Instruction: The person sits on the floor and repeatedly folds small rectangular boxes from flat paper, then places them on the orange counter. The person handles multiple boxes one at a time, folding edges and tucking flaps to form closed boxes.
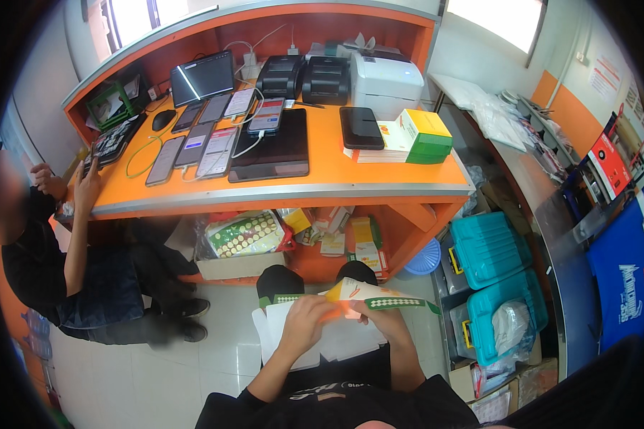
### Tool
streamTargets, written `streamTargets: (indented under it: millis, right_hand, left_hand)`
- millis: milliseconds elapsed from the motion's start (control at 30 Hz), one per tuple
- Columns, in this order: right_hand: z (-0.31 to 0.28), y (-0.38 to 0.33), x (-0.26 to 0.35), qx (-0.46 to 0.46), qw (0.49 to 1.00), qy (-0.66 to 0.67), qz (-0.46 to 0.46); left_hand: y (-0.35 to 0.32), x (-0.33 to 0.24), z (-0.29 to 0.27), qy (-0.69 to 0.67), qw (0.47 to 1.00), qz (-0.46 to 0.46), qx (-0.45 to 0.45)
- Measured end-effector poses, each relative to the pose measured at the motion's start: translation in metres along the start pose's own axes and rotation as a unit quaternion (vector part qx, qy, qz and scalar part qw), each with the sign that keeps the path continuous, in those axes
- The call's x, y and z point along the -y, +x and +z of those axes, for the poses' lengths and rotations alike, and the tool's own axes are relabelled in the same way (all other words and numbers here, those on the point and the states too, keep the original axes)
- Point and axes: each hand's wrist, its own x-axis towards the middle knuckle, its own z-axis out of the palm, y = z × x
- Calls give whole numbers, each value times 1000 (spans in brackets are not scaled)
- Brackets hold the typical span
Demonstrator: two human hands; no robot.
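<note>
Above my lap I hold a thin, partly folded cardboard carton (393, 301), printed green, yellow and white. My right hand (381, 319) is closed on its lower edge. My left hand (306, 327) is closed too, its fingertips at the carton's left part. An orange, bright patch shows between the two hands; I cannot make out whether it is print or a separate piece. Across my thighs lie flat white cardboard sheets (348, 342), with a green printed edge showing at the far left.
Ahead stands an orange desk (265, 189) with several phones, a black tablet (286, 157), a white printer (386, 79) and a carton stack (372, 155). A seated person (57, 272) handles a phone at the left. Teal-lidded boxes (490, 250) stand at the right.
</note>
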Motion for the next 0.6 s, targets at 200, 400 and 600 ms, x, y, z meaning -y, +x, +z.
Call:
streamTargets:
  millis: [200, 400, 600]
  right_hand:
    - [21, 4, -29, -83, 984, 23, -157]
    - [4, 18, -99, -153, 888, -276, -335]
    - [-15, 32, -147, -154, 922, -210, -286]
  left_hand:
    - [2, -11, 9, -29, 989, -103, -106]
    - [7, -20, 14, -127, 963, -201, -130]
    - [8, -22, 17, -203, 944, -234, -111]
